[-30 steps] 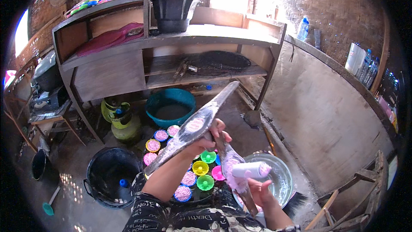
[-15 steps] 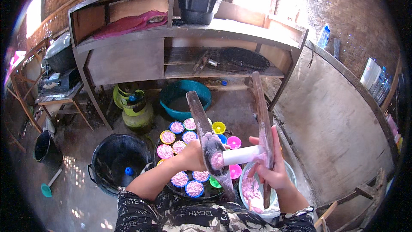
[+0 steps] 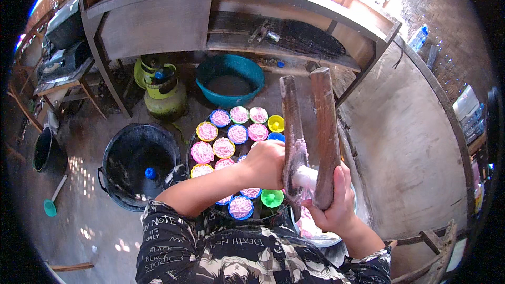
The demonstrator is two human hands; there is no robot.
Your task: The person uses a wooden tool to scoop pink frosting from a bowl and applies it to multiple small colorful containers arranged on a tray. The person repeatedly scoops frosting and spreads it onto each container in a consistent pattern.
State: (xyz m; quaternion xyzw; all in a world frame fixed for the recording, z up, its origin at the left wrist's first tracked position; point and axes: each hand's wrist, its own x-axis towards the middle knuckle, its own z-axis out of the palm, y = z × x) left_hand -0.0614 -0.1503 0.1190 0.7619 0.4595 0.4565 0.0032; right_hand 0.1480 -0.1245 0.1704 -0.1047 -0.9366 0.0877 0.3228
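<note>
I hold a wooden hand press made of two long boards joined by a white tube (image 3: pixel 306 177). My left hand (image 3: pixel 265 165) is closed round the left board (image 3: pixel 291 110), its fingertips hidden behind it. My right hand (image 3: pixel 336 202) grips the lower part of the right board (image 3: pixel 325 126). Pink dough clings to the left board around the tube. Below are several small fluted cups filled with pink strands, such as a blue-rimmed cup (image 3: pixel 241 207). A yellow cup (image 3: pixel 275 123) and a green cup (image 3: pixel 272 198) show bare insides. Beneath my right hand is a bowl (image 3: pixel 329 242) with pink dough.
A black tub (image 3: pixel 108 152) stands left of the cups. Beyond them are a teal basin (image 3: pixel 231 97) and a green gas cylinder (image 3: pixel 164 102), before a wooden shelf unit (image 3: pixel 152 26). A dark bucket (image 3: pixel 47 150) and teal dipper (image 3: pixel 50 208) are far left. A low wall (image 3: pixel 405 126) runs along the right.
The two boards have come closer together, and less of the white tube shows between them. The press has shifted slightly right. My view has tilted downward.
</note>
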